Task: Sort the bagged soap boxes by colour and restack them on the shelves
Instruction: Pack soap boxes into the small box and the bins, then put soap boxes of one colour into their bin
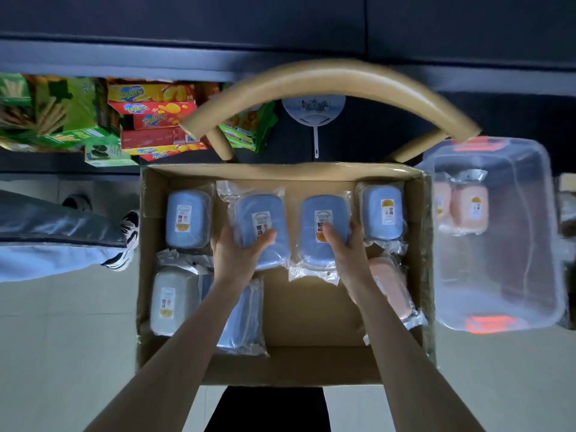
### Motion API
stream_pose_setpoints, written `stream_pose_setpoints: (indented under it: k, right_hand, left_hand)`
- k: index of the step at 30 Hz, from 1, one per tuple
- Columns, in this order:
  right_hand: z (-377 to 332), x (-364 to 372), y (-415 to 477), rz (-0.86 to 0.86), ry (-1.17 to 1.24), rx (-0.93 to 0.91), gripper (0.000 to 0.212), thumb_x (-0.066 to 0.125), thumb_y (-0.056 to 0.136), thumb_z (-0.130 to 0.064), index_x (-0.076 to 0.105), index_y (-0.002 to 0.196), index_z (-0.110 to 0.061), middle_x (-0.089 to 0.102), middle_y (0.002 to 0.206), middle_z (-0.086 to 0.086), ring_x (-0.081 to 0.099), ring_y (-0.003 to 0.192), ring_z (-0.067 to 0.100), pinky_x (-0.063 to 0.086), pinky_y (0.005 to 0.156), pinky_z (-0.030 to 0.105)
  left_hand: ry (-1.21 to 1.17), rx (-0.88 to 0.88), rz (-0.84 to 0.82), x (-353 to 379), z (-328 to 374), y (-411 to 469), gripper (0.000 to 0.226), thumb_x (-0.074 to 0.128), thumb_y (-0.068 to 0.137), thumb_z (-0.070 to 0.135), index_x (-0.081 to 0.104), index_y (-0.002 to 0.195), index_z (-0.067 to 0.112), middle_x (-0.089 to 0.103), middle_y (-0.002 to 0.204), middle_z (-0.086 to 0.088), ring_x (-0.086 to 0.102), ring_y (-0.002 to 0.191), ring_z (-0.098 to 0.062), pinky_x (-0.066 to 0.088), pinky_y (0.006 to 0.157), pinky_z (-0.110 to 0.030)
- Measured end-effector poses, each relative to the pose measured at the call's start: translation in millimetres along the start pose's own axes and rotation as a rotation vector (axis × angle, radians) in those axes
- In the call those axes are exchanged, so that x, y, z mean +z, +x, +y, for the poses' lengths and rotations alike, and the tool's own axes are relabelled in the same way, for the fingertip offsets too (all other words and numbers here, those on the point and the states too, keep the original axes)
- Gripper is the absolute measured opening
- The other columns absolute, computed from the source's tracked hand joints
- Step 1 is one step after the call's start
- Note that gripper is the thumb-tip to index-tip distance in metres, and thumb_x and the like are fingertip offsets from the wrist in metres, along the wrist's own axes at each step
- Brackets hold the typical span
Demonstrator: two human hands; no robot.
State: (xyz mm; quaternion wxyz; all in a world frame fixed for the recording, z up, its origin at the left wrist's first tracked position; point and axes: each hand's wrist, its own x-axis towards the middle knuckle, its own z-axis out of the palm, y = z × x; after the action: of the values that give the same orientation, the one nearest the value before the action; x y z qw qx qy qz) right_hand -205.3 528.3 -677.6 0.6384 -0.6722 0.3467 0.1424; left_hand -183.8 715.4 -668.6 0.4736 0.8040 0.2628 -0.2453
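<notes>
soap boxes (188,218) in carton (280,366) | tub (498,275) right | snack packs (152,120) behind-left

snack boxes (152,120) (red, yellow, green) | white hand fan (313,112) | curved wooden chair back (330,77) | sneakers (131,238) at left

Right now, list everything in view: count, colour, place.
Blue soap boxes: five, blue, in the carton; four in the far row, one near, under the left arm.
White soap box: one, white, carton's near left.
Pink soap boxes: three, pink; two in the bin, one at the carton's near right.
Carton: one, brown, centre.
Bin: one, clear, right of the carton.
Chair: one, tan, behind the carton.
Snack boxes: several, green, red, yellow, far left shelf.
Fan: one, white, beyond the chair.
Left hand: grips a far-row blue box.
Right hand: grips the next one.
</notes>
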Motion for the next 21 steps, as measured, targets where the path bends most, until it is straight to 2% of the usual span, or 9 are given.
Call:
stream_pose_setpoints:
  k: [3,6,8,10,13,15,17,19,21]
  right_hand:
    - [-30,-14,-28,0.04,-0.013,-0.105,0.028,0.06,0.093,-0.032,0.047,0.117,-0.029,0.065,0.103,-0.014,0.065,0.088,-0.005,0.05,0.069,0.013]
    - [-67,-33,-58,0.101,-0.03,-0.209,0.033,0.059,0.092,-0.042,0.051,0.121,-0.028,0.069,0.101,-0.014,0.066,0.091,0.003,0.052,0.074,0.023]
    - [-92,-48,-78,0.129,0.017,-0.28,0.023,0.06,0.092,-0.041,0.053,0.114,-0.036,0.069,0.096,-0.017,0.067,0.088,0.003,0.055,0.07,0.022]
    - [-118,-67,-99,0.163,0.054,-0.345,0.02,0.061,0.091,-0.041,0.052,0.11,-0.038,0.069,0.099,-0.014,0.068,0.093,0.008,0.056,0.075,0.027]
    - [-158,-102,-130,0.219,0.06,-0.437,0.027,0.058,0.093,-0.04,0.052,0.118,-0.031,0.069,0.095,-0.019,0.066,0.089,-0.001,0.051,0.071,0.015]
    - [-184,-131,-150,0.275,0.039,-0.497,0.03,0.056,0.095,-0.039,0.051,0.121,-0.025,0.069,0.092,-0.022,0.064,0.085,-0.007,0.048,0.072,0.01]
    - [-209,-161,-170,0.312,0.079,-0.53,0.033,0.055,0.096,-0.038,0.049,0.124,-0.022,0.068,0.099,-0.014,0.065,0.088,-0.004,0.051,0.076,0.016]
    - [-228,-191,-190,0.324,0.087,-0.569,0.033,0.053,0.096,-0.041,0.046,0.122,-0.022,0.065,0.096,-0.014,0.063,0.079,-0.011,0.049,0.065,0.009]
    - [-237,-220,-210,0.327,0.097,-0.606,0.033,0.052,0.095,-0.045,0.046,0.119,-0.023,0.064,0.089,-0.019,0.062,0.074,-0.013,0.046,0.059,0.007]
  left_hand:
    - [-0.024,0.094,0.047,-8,33,-36,0.066,0.075,0.07,0.056,0.053,0.112,0.011,0.062,0.106,-0.006,0.057,0.106,-0.032,0.048,0.088,-0.051]
    - [-0.024,0.265,0.045,-14,70,-73,0.064,0.066,0.074,0.061,0.051,0.121,0.021,0.062,0.11,0.005,0.06,0.107,-0.022,0.049,0.086,-0.04]
    - [-0.038,0.357,0.034,-17,93,-94,0.071,0.059,0.077,0.064,0.045,0.133,0.023,0.059,0.125,0.004,0.056,0.117,-0.021,0.046,0.096,-0.045]
    - [-0.108,0.413,0.009,-17,116,-117,0.073,0.057,0.078,0.066,0.038,0.138,0.029,0.057,0.131,0.006,0.054,0.121,-0.021,0.046,0.098,-0.05]
    - [-0.178,0.521,-0.039,-14,152,-155,0.076,0.056,0.083,0.065,0.025,0.146,0.036,0.05,0.141,0.006,0.049,0.129,-0.019,0.047,0.096,-0.055]
    - [-0.204,0.646,-0.033,-9,182,-183,0.073,0.054,0.084,0.063,0.028,0.146,0.033,0.054,0.136,0.005,0.053,0.125,-0.018,0.048,0.095,-0.053]
    - [-0.222,0.762,-0.019,-2,212,-211,0.068,0.052,0.085,0.059,0.034,0.143,0.03,0.06,0.126,0.007,0.058,0.115,-0.014,0.049,0.096,-0.045]
    - [-0.22,0.852,-0.007,8,235,-239,0.066,0.051,0.087,0.06,0.036,0.142,0.028,0.062,0.122,0.01,0.06,0.11,-0.008,0.05,0.094,-0.035]
    - [-0.248,0.926,-0.027,22,250,-267,0.059,0.05,0.087,0.058,0.04,0.137,0.029,0.062,0.113,0.02,0.061,0.103,0.001,0.051,0.084,-0.021]
